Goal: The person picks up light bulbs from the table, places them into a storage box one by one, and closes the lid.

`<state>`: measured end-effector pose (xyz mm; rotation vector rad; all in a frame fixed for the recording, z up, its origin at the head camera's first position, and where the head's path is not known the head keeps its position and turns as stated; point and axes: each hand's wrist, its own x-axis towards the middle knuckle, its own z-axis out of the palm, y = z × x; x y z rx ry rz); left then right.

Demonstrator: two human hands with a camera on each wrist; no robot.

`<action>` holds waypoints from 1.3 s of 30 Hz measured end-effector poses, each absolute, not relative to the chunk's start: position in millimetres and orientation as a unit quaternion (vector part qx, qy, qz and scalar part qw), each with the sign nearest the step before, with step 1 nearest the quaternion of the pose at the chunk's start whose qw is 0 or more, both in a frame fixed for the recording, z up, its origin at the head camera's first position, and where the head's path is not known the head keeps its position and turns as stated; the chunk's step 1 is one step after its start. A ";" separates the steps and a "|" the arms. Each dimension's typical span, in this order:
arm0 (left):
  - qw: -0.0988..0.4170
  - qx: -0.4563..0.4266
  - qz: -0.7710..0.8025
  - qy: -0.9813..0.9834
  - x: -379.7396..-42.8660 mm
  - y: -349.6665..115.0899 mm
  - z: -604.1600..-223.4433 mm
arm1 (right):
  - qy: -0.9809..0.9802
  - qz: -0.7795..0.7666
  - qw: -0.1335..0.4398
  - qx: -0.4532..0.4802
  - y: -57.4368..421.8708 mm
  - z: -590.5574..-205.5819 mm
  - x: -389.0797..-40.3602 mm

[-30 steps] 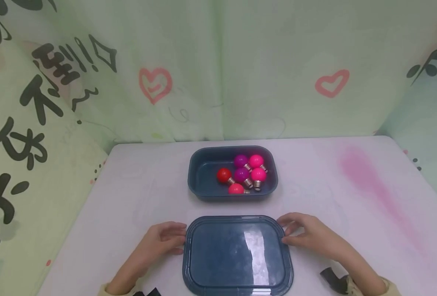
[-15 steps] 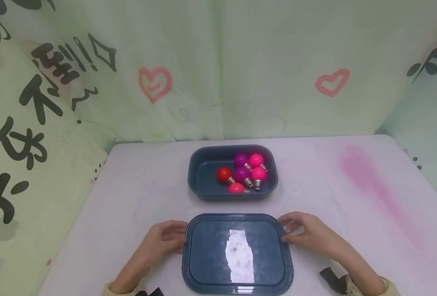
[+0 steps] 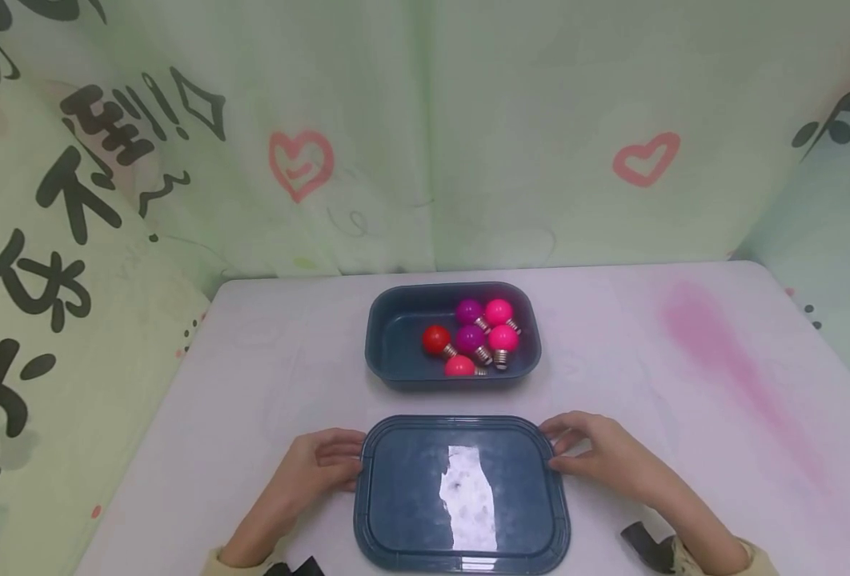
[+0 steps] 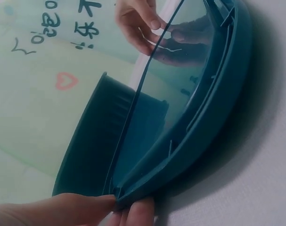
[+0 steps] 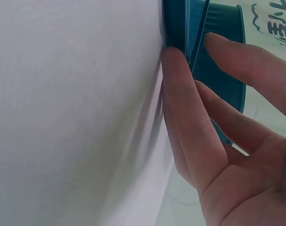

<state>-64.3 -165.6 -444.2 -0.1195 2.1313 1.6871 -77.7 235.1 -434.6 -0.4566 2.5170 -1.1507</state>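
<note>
A dark blue, glossy rectangular lid with rounded corners lies at the front middle of the table. At its left edge, my left hand pinches the rim, thumb above and fingers underneath in the left wrist view. My right hand holds the upper right corner between thumb and fingers; in the right wrist view its fingertips are right at the rim. Behind the lid stands a matching open box. Inside are several round bulbs with metal screw bases: red, purple and pink.
The box and lid rest on a white table with a pink stain at the right. Green cloth walls with hearts and black lettering surround it. A black strap shows by the right sleeve.
Compared with one second ago, the lid's tilt has shifted slightly and the bright reflection on it has moved left. Both hands stay at its edges. The box and bulbs have not moved.
</note>
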 end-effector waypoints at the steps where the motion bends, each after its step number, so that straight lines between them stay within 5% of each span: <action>1: 0.205 -0.049 0.605 0.768 -64.4 -165.1 -444.7 | 0.885 -0.405 0.164 -0.163 235.1 -435.2 -77.7; 17: 0.168 -0.089 0.611 0.768 -69.4 -160.9 -441.5 | 0.878 -0.429 0.134 -0.168 236.9 -431.8 -80.8; 39: 0.226 -0.018 0.649 0.726 -71.3 -176.5 -427.6 | 0.807 -0.532 0.186 -0.176 250.4 -422.5 -79.4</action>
